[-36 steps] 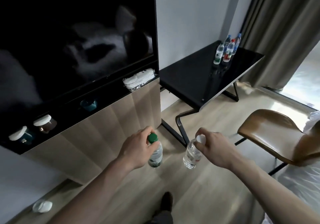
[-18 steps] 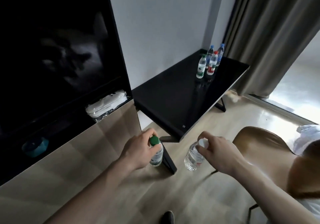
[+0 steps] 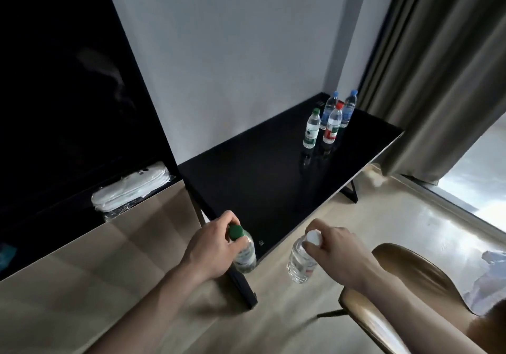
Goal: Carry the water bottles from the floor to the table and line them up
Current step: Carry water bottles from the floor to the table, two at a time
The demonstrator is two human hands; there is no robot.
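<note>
We logged two bottles in transit. The green-capped bottle (image 3: 244,249) hung from the left hand (image 3: 216,247), fingers curled round its neck just under the cap; the white-capped bottle (image 3: 301,258) hung from the right hand (image 3: 338,255), pinched at the cap. Both were off the floor and held upright, the green-capped one over the near corner of the black table (image 3: 246,184), the other just off its near edge.

Against the frames from a second earlier, the grips were the same but the table had come much closer and now filled the middle of the view (we had walked toward it). We judged the carry nearly complete and the set-down next.

Four bottles (image 3: 327,123) already stood at the far end of the table, clustered two by two, not in a clear single line as far as we could tell. A brown chair (image 3: 405,271) sat just right of our path, and a grey curtain (image 3: 438,66) hung beyond the table.
</note>
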